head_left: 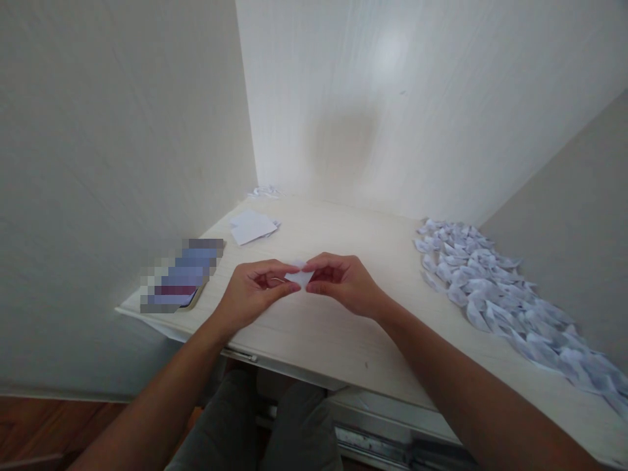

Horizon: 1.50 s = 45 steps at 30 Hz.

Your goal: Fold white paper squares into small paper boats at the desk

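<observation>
The left hand (252,291) and the right hand (346,282) meet over the middle of the pale bench (343,347). Both are pinched closed on one small white paper piece (299,277). The left hand's fingers (272,267) are curled in, with forefinger above and thumb below nipping the piece's 9 o'clock end. Its remaining fingers fold loosely toward the palm. The right hand's fingers (328,263) mirror this, forefinger and thumb clamped on the 3 o'clock end. The two sets of fingertips almost touch, so only a narrow patch of paper shows between them.

The piece sits right in that gap, low over the bench. Whether it rests on the surface cannot be told. Its visible part is wider than tall, so its long axis seems to run from 9 to 3 o'clock. A small corner tapers toward 6 o'clock. Both ends are covered by fingers, so its full outline is hidden.

From the hands, a pile of folded white papers (490,288) lies at 3 o'clock, well apart, trailing toward 4 o'clock along the bench. A stack of flat white sheets (252,226) lies at 11 o'clock. A flat, blurred-out object (181,275) lies at 9 o'clock near the bench's left edge. A few white scraps (265,191) sit in the far corner, beyond the sheets.
</observation>
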Each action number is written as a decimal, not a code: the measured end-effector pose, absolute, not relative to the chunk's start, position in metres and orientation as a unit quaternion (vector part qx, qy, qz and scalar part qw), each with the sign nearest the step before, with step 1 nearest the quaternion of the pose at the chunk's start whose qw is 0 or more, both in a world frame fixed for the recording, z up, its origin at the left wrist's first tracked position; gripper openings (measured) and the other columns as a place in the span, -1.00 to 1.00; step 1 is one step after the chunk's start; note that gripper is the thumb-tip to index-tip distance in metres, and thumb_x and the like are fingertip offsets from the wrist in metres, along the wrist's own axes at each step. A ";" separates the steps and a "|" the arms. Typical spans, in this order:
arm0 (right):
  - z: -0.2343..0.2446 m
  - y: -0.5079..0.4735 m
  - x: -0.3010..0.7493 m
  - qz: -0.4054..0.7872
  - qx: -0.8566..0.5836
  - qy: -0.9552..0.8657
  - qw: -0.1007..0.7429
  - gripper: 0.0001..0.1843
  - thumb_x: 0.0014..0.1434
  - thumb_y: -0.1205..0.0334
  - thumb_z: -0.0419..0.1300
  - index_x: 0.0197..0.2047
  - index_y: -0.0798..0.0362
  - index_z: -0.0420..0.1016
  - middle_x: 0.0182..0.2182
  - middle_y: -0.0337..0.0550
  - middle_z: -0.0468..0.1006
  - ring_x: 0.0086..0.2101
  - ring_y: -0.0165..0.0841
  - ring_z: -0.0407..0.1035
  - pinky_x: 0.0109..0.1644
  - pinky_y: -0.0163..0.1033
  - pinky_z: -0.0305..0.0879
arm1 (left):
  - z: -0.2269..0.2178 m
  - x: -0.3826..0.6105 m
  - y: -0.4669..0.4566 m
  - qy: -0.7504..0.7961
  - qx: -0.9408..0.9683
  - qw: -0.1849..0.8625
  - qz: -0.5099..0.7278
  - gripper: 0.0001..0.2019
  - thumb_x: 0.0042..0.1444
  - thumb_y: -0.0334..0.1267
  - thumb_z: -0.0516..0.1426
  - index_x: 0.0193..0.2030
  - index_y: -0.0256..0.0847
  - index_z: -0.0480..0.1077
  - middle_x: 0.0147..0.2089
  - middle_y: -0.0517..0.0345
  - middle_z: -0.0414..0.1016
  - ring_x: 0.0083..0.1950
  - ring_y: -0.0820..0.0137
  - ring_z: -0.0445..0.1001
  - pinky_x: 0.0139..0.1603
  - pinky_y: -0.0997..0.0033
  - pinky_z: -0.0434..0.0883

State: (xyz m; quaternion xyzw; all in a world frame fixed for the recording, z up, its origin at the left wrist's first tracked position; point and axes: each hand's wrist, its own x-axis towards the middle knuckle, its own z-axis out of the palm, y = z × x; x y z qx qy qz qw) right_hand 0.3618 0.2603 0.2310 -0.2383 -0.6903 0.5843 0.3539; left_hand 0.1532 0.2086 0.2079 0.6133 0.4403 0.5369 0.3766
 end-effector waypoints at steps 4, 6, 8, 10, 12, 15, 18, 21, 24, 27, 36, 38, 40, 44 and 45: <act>0.234 0.260 0.361 0.564 -0.240 -0.694 0.377 -0.73 -0.02 0.29 0.46 -0.20 0.03 0.62 -0.29 -0.21 0.61 -0.30 -0.42 0.50 -0.11 -0.21 0.47 | 0.213 0.153 0.207 0.434 0.633 0.318 0.556 -0.79 -0.03 -0.29 0.41 -0.20 -0.08 0.65 -0.21 0.12 0.66 -0.25 0.42 0.57 -0.28 0.50 0.49; 0.233 0.260 0.361 0.559 -0.250 -0.693 0.381 -0.75 -0.03 0.29 0.47 -0.22 0.04 0.62 -0.28 -0.20 0.62 -0.28 -0.41 0.52 -0.07 -0.20 0.48 | 0.215 0.152 0.206 0.431 0.643 0.291 0.563 -0.82 -0.02 -0.31 0.40 -0.22 -0.08 0.66 -0.21 0.13 0.66 -0.24 0.42 0.58 -0.28 0.52 0.49; 0.233 0.260 0.361 0.556 -0.262 -0.691 0.381 -0.75 -0.03 0.29 0.47 -0.24 0.05 0.61 -0.29 -0.20 0.63 -0.27 -0.39 0.53 -0.06 -0.19 0.48 | 0.216 0.152 0.206 0.431 0.647 0.277 0.565 -0.84 0.00 -0.32 0.39 -0.23 -0.08 0.66 -0.22 0.13 0.66 -0.24 0.43 0.58 -0.28 0.52 0.49; 0.233 0.259 0.361 0.555 -0.268 -0.690 0.379 -0.76 -0.01 0.27 0.47 -0.24 0.06 0.60 -0.29 -0.19 0.63 -0.27 -0.39 0.53 -0.07 -0.18 0.48 | 0.216 0.151 0.206 0.431 0.646 0.274 0.567 -0.84 0.01 -0.33 0.39 -0.23 -0.08 0.66 -0.21 0.12 0.66 -0.22 0.42 0.59 -0.27 0.52 0.49; 0.234 0.258 0.361 0.550 -0.263 -0.695 0.382 -0.77 0.02 0.25 0.46 -0.23 0.05 0.60 -0.29 -0.18 0.63 -0.28 -0.39 0.52 -0.09 -0.19 0.48 | 0.216 0.151 0.206 0.426 0.649 0.275 0.567 -0.85 0.02 -0.34 0.38 -0.23 -0.09 0.65 -0.20 0.11 0.67 -0.20 0.40 0.60 -0.26 0.50 0.51; 0.234 0.256 0.360 0.510 -0.243 -0.721 0.402 -0.85 0.07 0.25 0.43 -0.24 0.03 0.63 -0.27 -0.18 0.62 -0.26 -0.38 0.51 -0.11 -0.21 0.47 | 0.217 0.151 0.206 0.410 0.659 0.268 0.571 -0.85 0.04 -0.36 0.36 -0.22 -0.10 0.65 -0.20 0.10 0.67 -0.20 0.39 0.60 -0.25 0.48 0.51; 0.233 0.255 0.357 0.427 -0.232 -0.756 0.438 -0.92 0.12 0.26 0.40 -0.26 -0.02 0.65 -0.25 -0.17 0.62 -0.23 -0.36 0.51 -0.10 -0.20 0.45 | 0.218 0.151 0.205 0.406 0.667 0.255 0.571 -0.85 0.04 -0.36 0.37 -0.22 -0.10 0.65 -0.20 0.10 0.67 -0.21 0.40 0.60 -0.28 0.50 0.51; 0.231 0.253 0.355 0.372 -0.227 -0.771 0.464 -0.96 0.17 0.27 0.37 -0.27 -0.04 0.65 -0.26 -0.17 0.62 -0.24 -0.36 0.50 -0.12 -0.21 0.44 | 0.219 0.153 0.204 0.422 0.663 0.243 0.568 -0.84 0.01 -0.34 0.39 -0.22 -0.11 0.65 -0.20 0.09 0.67 -0.24 0.40 0.60 -0.32 0.51 0.50; 0.230 0.250 0.353 0.359 -0.231 -0.771 0.472 -0.97 0.20 0.28 0.33 -0.28 -0.02 0.62 -0.27 -0.16 0.61 -0.26 -0.36 0.50 -0.18 -0.23 0.42 | 0.218 0.154 0.204 0.432 0.653 0.228 0.578 -0.86 0.01 -0.33 0.39 -0.24 -0.13 0.65 -0.22 0.09 0.67 -0.28 0.41 0.60 -0.37 0.53 0.48; 0.230 0.247 0.351 0.349 -0.242 -0.765 0.484 -0.95 0.23 0.28 0.30 -0.30 0.00 0.60 -0.30 -0.16 0.61 -0.28 -0.37 0.49 -0.21 -0.25 0.41 | 0.218 0.155 0.205 0.417 0.666 0.203 0.584 -0.89 0.05 -0.34 0.37 -0.25 -0.12 0.64 -0.21 0.11 0.67 -0.27 0.42 0.60 -0.38 0.54 0.48; 0.234 0.238 0.349 0.289 -0.325 -0.769 0.469 -0.83 0.24 0.13 0.30 -0.34 0.01 0.55 -0.44 -0.21 0.60 -0.42 -0.39 0.43 -0.28 -0.26 0.34 | 0.216 0.159 0.201 0.418 0.694 0.089 0.579 -0.96 0.16 -0.39 0.28 -0.28 -0.17 0.56 -0.25 0.11 0.64 -0.24 0.40 0.59 -0.22 0.44 0.48; 0.234 0.237 0.349 0.285 -0.322 -0.771 0.470 -0.85 0.24 0.14 0.30 -0.34 0.01 0.55 -0.44 -0.21 0.60 -0.42 -0.39 0.44 -0.28 -0.27 0.34 | 0.215 0.159 0.201 0.415 0.693 0.085 0.584 -0.95 0.17 -0.41 0.27 -0.27 -0.18 0.54 -0.25 0.11 0.63 -0.23 0.40 0.58 -0.20 0.43 0.48; 0.234 0.237 0.349 0.286 -0.317 -0.771 0.472 -0.87 0.22 0.17 0.31 -0.33 0.02 0.55 -0.44 -0.22 0.60 -0.42 -0.39 0.44 -0.30 -0.28 0.33 | 0.212 0.160 0.202 0.410 0.690 0.105 0.587 -0.93 0.18 -0.41 0.26 -0.25 -0.17 0.52 -0.22 0.10 0.61 -0.19 0.39 0.57 -0.17 0.40 0.49; 0.234 0.237 0.348 0.282 -0.313 -0.771 0.477 -0.87 0.21 0.20 0.32 -0.36 0.04 0.54 -0.46 -0.22 0.60 -0.44 -0.41 0.43 -0.32 -0.29 0.32 | 0.209 0.161 0.204 0.400 0.677 0.162 0.596 -0.91 0.15 -0.39 0.29 -0.21 -0.15 0.54 -0.13 0.08 0.61 -0.10 0.34 0.58 -0.10 0.36 0.54; 0.234 0.237 0.348 0.282 -0.312 -0.770 0.479 -0.87 0.21 0.21 0.32 -0.36 0.04 0.54 -0.47 -0.23 0.60 -0.45 -0.42 0.42 -0.32 -0.30 0.32 | 0.209 0.161 0.204 0.401 0.675 0.165 0.597 -0.91 0.14 -0.39 0.30 -0.22 -0.15 0.55 -0.13 0.07 0.62 -0.10 0.34 0.59 -0.10 0.35 0.54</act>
